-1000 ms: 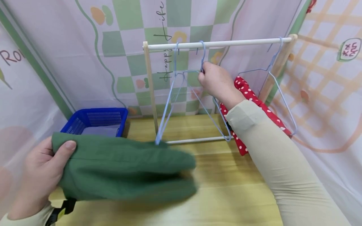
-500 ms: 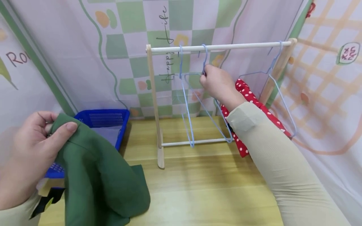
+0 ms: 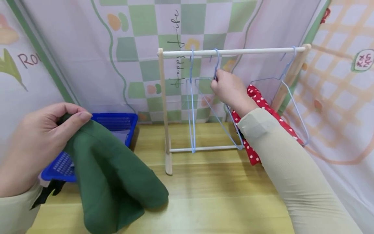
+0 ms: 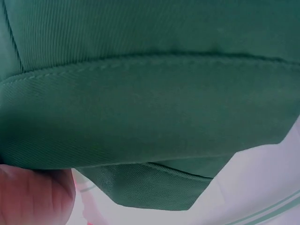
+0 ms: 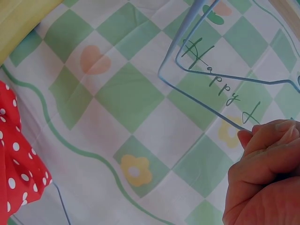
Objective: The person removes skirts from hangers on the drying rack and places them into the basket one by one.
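Note:
At the left of the head view, my left hand (image 3: pixel 43 143) pinches the top edge of green pants (image 3: pixel 117 172) between thumb and fingers, and the cloth hangs in folds. In the left wrist view the pants (image 4: pixel 154 108) fill most of the picture, with a stitched band across them. My right hand (image 3: pixel 232 91) grips a blue wire hanger (image 3: pixel 218 59) just under its hook, which sits over the white rail (image 3: pixel 248 51). A second blue hanger (image 3: pixel 192 110) hangs left of it. Much of the held hanger (image 5: pixel 201 96) shows in the right wrist view.
A red polka-dot garment (image 3: pixel 271 117) hangs on another blue hanger (image 3: pixel 295 105) at the rack's right end. The small rack's wooden post (image 3: pixel 163 97) stands on the wooden table (image 3: pixel 210 195). Behind the left hand is a blue basket (image 3: pixel 132 126). Patterned curtains surround the table.
The green pants swung from stretched sideways to hanging down, and the left hand rose slightly. The left hanger turned and settled straighter. My right hand keeps its grip on the hanger.

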Tool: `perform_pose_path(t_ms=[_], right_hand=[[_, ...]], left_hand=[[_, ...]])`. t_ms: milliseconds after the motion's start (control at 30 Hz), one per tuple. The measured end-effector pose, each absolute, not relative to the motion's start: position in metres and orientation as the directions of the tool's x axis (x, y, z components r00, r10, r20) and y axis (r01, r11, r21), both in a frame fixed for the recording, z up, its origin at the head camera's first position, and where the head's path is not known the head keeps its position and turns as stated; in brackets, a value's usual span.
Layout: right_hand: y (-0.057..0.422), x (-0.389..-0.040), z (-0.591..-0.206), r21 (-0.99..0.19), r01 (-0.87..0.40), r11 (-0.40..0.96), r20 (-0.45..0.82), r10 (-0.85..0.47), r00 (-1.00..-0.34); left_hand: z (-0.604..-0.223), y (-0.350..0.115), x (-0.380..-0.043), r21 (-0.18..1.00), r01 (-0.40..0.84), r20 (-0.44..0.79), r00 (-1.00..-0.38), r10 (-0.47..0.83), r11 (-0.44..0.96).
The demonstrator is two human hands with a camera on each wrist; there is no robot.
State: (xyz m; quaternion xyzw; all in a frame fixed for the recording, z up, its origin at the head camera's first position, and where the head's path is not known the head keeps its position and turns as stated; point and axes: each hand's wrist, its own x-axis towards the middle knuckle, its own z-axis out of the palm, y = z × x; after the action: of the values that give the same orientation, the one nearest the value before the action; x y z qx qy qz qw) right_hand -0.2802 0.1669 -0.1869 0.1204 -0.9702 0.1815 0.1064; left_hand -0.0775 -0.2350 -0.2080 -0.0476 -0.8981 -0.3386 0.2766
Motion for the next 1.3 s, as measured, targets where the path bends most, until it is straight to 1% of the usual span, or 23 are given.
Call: perform_pose_path(t_ms=[167, 333, 433, 567, 700, 767, 867, 1000, 1300], right_hand=[[0.17, -0.281, -0.191, -0.342, -0.273, 0.899, 0.252, -0.192, -0.949], [0.176, -0.28, -0.194, -0.343, -0.26, 0.903, 0.249, -0.179, -0.952], [0.179, -0.28, -0.195, -0.35, -0.255, 0.901, 0.242, -0.176, -0.954], [0.18, -0.279, -0.197, -0.359, -0.245, 0.9, 0.227, -0.17, -0.959], [0.179, -0.279, -0.199, -0.357, -0.238, 0.903, 0.222, -0.165, -0.961], [0.178, -0.28, -0.2, -0.356, -0.242, 0.903, 0.222, -0.169, -0.96], [0.177, -0.281, -0.2, -0.353, -0.249, 0.902, 0.224, -0.177, -0.958], [0.173, -0.283, -0.198, -0.35, -0.26, 0.9, 0.23, -0.187, -0.955], [0.161, -0.287, -0.191, -0.35, -0.277, 0.895, 0.237, -0.202, -0.95]], left_hand=[[-0.203, -0.234, -0.084, 0.555, 0.279, 0.509, -0.859, -0.055, 0.783], [-0.198, -0.232, -0.094, 0.56, 0.32, 0.459, -0.888, 0.036, 0.764], [-0.195, -0.23, -0.097, 0.584, 0.325, 0.409, -0.909, 0.077, 0.744], [-0.191, -0.231, -0.099, 0.625, 0.303, 0.313, -0.941, 0.124, 0.72], [-0.189, -0.235, -0.1, 0.655, 0.303, 0.223, -0.953, 0.207, 0.692], [-0.188, -0.236, -0.101, 0.648, 0.313, 0.207, -0.95, 0.235, 0.694], [-0.188, -0.236, -0.102, 0.616, 0.317, 0.207, -0.949, 0.239, 0.721], [-0.187, -0.236, -0.104, 0.55, 0.328, 0.238, -0.943, 0.233, 0.768], [-0.183, -0.241, -0.103, 0.243, 0.432, 0.351, -0.874, 0.336, 0.869]])
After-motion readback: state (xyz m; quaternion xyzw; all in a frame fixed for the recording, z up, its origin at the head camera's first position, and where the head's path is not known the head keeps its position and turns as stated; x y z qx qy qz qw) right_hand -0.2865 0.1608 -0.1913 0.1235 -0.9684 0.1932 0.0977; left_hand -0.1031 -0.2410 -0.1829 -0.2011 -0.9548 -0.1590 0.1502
